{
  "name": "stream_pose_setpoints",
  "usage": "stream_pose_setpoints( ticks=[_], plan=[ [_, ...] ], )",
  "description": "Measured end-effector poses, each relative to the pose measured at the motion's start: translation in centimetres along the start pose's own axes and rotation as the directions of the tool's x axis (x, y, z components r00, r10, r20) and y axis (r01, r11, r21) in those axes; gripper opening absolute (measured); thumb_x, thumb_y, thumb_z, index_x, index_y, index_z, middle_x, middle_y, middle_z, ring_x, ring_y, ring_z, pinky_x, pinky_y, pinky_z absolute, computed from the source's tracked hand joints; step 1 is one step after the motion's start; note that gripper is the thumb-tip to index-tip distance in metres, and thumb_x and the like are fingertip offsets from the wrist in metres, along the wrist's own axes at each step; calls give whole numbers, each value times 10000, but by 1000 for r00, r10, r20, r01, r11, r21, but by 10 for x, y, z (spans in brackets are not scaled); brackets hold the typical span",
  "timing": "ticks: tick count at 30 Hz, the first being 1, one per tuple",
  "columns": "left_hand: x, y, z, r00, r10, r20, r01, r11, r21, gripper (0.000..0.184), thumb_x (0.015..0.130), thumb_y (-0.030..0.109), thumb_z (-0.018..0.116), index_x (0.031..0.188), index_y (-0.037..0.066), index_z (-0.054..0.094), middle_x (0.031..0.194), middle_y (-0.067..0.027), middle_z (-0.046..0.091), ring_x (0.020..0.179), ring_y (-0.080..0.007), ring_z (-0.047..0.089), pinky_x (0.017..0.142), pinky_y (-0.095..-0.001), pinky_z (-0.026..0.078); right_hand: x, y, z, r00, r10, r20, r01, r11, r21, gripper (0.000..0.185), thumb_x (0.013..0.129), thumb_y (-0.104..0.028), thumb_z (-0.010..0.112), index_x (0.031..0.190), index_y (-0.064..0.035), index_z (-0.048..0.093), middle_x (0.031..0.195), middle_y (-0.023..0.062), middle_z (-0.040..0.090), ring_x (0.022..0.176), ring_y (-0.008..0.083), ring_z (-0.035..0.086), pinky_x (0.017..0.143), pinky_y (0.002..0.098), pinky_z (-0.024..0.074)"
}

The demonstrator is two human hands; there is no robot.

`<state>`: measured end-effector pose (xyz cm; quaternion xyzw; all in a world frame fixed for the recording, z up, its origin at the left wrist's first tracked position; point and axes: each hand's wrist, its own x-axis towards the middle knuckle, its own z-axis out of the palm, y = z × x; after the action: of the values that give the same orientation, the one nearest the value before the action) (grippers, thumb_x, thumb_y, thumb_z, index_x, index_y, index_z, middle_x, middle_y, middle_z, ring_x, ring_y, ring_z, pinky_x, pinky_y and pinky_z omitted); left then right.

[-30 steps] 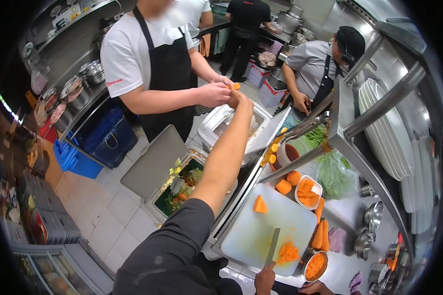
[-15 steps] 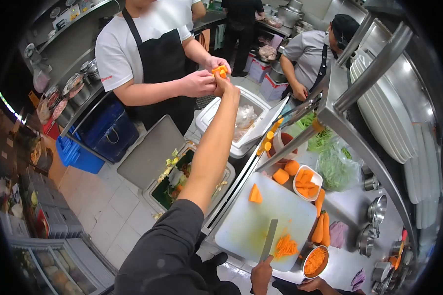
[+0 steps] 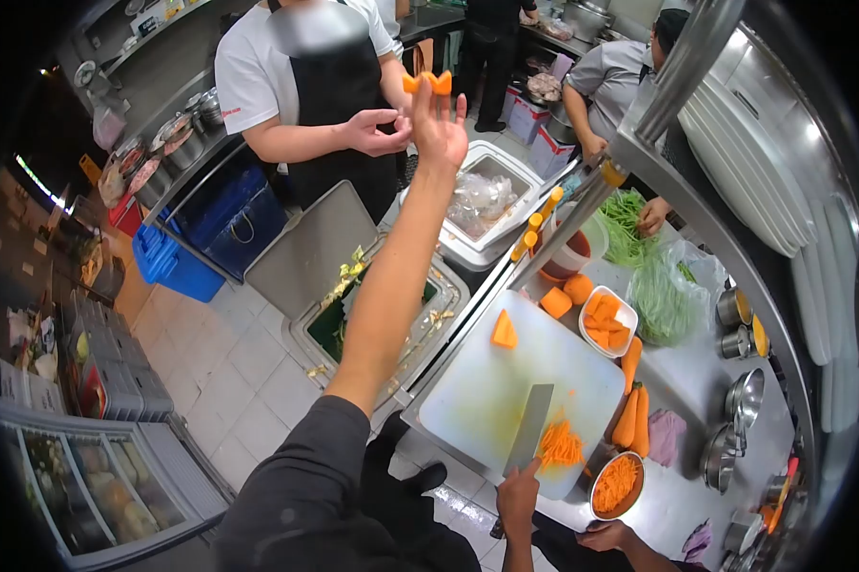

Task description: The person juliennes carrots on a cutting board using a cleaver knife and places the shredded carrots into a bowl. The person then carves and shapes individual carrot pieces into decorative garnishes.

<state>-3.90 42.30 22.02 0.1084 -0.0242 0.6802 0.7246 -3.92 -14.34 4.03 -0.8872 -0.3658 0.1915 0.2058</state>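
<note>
The left hand has a pinching grip on a notched orange vegetable chunk, likely light, stiff, slick, best held by its ends; the right hand's grip I cannot tell.

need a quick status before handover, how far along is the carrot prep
Looks done: shreds in the bowl, pieces in the tub. In hand: the left hand holds up a notched orange piece; a co-worker's hand grips the knife. Probably left: clearing the loose shreds off the board, and cutting the wedge there and the whole carrots beside it.
</note>
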Motion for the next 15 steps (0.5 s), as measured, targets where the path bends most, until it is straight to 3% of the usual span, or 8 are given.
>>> stream_pose_setpoints(
  ticks=[2, 4, 7, 15],
  plan=[
    [-15, 18, 28, 993, 75, 89, -83, 992, 96, 352, 852, 325, 758, 1144, 236, 583, 1131, 81, 585, 1063, -82, 531, 943, -398, 375, 2, -1, -5, 1000, -17, 23, 17, 1000, 1, 489, 916, -82, 515, 1320, 100, 309, 792, 374, 596, 737, 546, 583, 638, 590, 435],
    [-29, 38, 52, 966, 183, 184, -217, 959, 184, 480, 834, 353, 775, 1223, 238, 520, 1157, 82, 561, 1064, -80, 509, 891, -371, 349, 3, -18, -19, 994, 99, 48, -103, 990, 100, 495, 913, -89, 524, 1319, 102, 315, 797, 377, 596, 744, 549, 583, 635, 586, 435],
    [-55, 63, 82, 871, 390, 298, -466, 847, 254, 645, 815, 330, 802, 1314, 218, 409, 1175, 36, 565, 1062, -80, 508, 886, -354, 334, 5, -8, -16, 997, 63, 46, -68, 991, 113, 510, 909, -88, 533, 1325, 100, 307, 780, 372, 596, 744, 543, 588, 631, 576, 440],
    [-112, 99, 128, 755, 583, 299, -640, 755, 144, 856, 803, 322, 817, 1416, 228, 227, 1168, 5, 554, 1070, -76, 484, 899, -334, 312, 7, -14, -21, 996, 0, 87, -9, 995, 102, 384, 914, -77, 519, 1231, 68, 356, 746, 351, 600, 734, 528, 600, 617, 567, 451]
  ],
)
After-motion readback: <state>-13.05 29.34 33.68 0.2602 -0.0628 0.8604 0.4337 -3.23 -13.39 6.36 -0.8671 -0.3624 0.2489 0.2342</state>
